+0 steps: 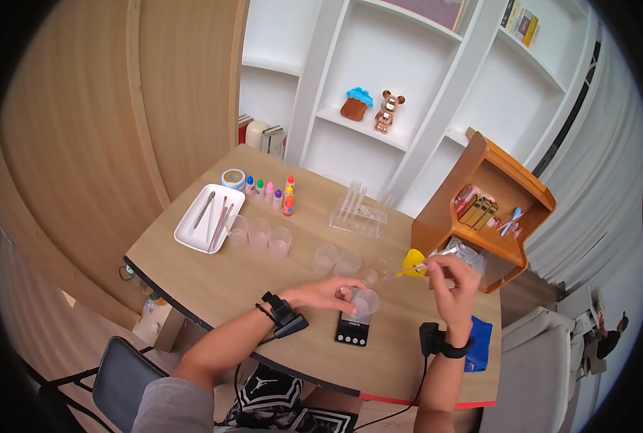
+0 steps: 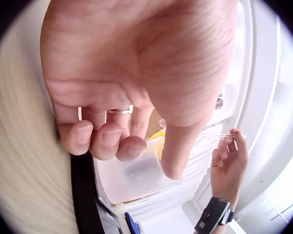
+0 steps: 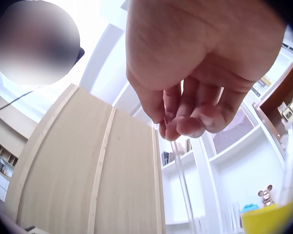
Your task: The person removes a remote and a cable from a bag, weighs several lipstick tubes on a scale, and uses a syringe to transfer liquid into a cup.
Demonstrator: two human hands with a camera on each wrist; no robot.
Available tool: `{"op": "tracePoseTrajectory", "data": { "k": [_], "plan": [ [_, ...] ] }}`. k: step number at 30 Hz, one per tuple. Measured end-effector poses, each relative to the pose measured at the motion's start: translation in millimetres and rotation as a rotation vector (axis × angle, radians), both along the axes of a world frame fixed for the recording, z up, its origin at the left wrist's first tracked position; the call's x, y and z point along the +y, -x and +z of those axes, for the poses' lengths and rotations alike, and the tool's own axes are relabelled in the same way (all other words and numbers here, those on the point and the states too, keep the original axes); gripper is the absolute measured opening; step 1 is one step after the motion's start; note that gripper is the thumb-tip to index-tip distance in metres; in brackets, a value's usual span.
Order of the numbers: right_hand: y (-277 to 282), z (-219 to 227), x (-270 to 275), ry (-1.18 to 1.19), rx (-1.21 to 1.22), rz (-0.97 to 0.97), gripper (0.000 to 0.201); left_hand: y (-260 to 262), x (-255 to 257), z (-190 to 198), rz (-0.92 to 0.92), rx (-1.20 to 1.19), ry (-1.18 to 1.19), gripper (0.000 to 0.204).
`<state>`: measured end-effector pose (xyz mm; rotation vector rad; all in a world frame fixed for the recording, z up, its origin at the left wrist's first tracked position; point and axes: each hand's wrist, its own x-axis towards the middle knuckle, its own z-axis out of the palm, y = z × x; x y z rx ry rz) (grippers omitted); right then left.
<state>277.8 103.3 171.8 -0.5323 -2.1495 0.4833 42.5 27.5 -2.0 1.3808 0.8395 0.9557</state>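
Note:
My left hand [image 1: 318, 294] grips a clear plastic cup [image 1: 365, 303] at its rim, between thumb and fingers. The cup sits over the plate of a black pocket scale [image 1: 350, 338], whose buttons face me. Seen from the left wrist, the cup [image 2: 132, 175] is translucent, and the thumb crosses its near side. Raised to the right, my right hand [image 1: 453, 289] pinches one end of a thin clear rod [image 3: 184, 185] between thumb and fingertips. In the head view the rod slants left, above another clear cup [image 1: 374, 271]. Close behind that hand stands a yellow cup [image 1: 412, 261].
Several clear cups [image 1: 280, 242] stand across the table, with small coloured bottles [image 1: 269, 192] behind. A white tray [image 1: 184, 235] holds slim tools at left. Farther back are a test tube rack [image 1: 368, 224] and a wooden shelf unit [image 1: 437, 195]. A blue pouch [image 1: 478, 345] lies at right.

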Motion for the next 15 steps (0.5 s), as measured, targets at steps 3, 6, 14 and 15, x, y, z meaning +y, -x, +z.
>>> {"op": "tracePoseTrajectory", "data": {
  "k": [3, 6, 14, 15],
  "plan": [
    [-8.5, 10.8, -8.5, 0.136, -0.027, 0.044, 0.007, 0.9, -1.1, 3.4, 0.005, 0.019, 0.009, 0.050],
    [-6.9, 12.7, -9.4, 0.197, -0.182, 0.131, 0.007, 1.5, -0.4, 4.5, -0.007, 0.023, 0.016, 0.049],
    [9.7, -8.1, -7.0, 0.224, -0.398, 0.267, 0.015, 1.4, 1.4, 1.9, 0.003, 0.020, 0.018, 0.049],
    [9.6, -10.6, -5.5, 0.205, -0.415, 0.242, 0.015, 0.7, 1.2, 2.2, 0.010, 0.006, 0.012, 0.049]
  ]
}}
